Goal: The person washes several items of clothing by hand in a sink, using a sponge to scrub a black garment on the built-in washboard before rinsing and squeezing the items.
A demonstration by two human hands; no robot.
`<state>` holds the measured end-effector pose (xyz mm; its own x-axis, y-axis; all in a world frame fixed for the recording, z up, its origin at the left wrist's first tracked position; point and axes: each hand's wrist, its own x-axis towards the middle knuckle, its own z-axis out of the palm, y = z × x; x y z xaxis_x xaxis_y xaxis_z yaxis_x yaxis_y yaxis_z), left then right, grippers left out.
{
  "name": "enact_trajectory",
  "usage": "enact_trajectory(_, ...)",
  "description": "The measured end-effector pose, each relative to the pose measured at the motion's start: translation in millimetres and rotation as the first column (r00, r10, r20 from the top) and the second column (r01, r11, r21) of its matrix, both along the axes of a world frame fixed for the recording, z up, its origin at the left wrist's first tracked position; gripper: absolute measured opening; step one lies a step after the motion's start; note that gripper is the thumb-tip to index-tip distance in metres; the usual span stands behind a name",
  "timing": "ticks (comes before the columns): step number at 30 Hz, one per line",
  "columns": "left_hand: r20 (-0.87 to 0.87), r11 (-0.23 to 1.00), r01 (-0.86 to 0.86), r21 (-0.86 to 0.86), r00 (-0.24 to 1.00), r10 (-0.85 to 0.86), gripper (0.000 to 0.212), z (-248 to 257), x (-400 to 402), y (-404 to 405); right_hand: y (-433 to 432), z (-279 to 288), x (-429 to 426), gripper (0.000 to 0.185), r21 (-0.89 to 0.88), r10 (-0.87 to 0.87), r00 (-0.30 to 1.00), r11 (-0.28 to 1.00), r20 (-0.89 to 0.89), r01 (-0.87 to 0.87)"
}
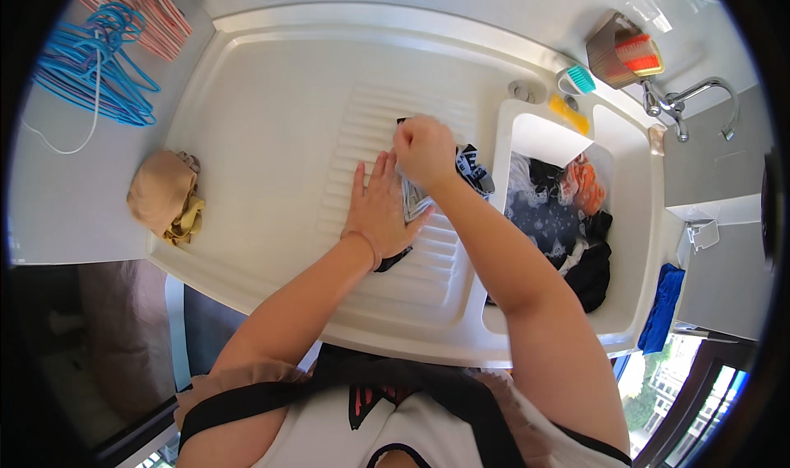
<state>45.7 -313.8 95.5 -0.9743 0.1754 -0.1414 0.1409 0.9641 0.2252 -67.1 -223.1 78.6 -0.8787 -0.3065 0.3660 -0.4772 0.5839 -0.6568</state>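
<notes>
A small garment with white parts and a black, patterned band (474, 170) lies on the ribbed washboard (355, 132) of a white laundry sink. My left hand (381, 212) is laid flat on it, fingers spread and pointing away from me, a thin bracelet at the wrist. Just beyond and to the right, my right hand (424, 150) is curled into a fist over the garment, gripping part of the cloth. Dark cloth pokes out under my left wrist and above my right fist. What lies beneath both hands is hidden.
At right, a basin holds soapy water and dark clothes (589, 277). Behind it stand a chrome faucet (676, 101), a yellow bar (569, 114), a teal brush (580, 79) and a brush holder (608, 51). Tan cloth (162, 190) sits on the left rim; blue hangers (102, 76) hang above.
</notes>
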Motion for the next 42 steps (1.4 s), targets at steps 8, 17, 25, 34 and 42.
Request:
enact_trajectory(8, -0.125, 0.982, 0.014, -0.19, 0.991, -0.039, 0.078, -15, 6, -13, 23, 11, 94, 0.02, -0.111, 0.162, 0.98, 0.978, -0.117, -0.175)
enact_trajectory(17, -0.039, 0.995, -0.036, 0.09, 0.998, 0.04, 0.083, -3, -1, 0, -9, 0, 9, 0.027, -0.109, -0.227, 0.922, 0.973, -0.313, 0.203)
enact_trajectory(25, -0.04, 0.988, 0.114, -0.103, 0.992, -0.119, 0.077, -4, 0, 3, 36, 3, 67, 0.021, -0.062, 0.221, 0.958, 0.97, -0.184, -0.235)
enact_trajectory(34, -0.009, 0.973, -0.048, 0.227, 0.999, 0.051, 0.07, -7, 22, -20, 50, 6, -54, 0.022, -0.177, -0.087, 0.994, 0.981, -0.066, 0.074)
enact_trajectory(42, -0.066, 0.952, -0.007, 0.305, 0.997, 0.028, 0.095, 32, -15, -16, 135, 25, 50, 0.055, 0.445, 0.236, 0.967, 0.859, 0.095, -0.253)
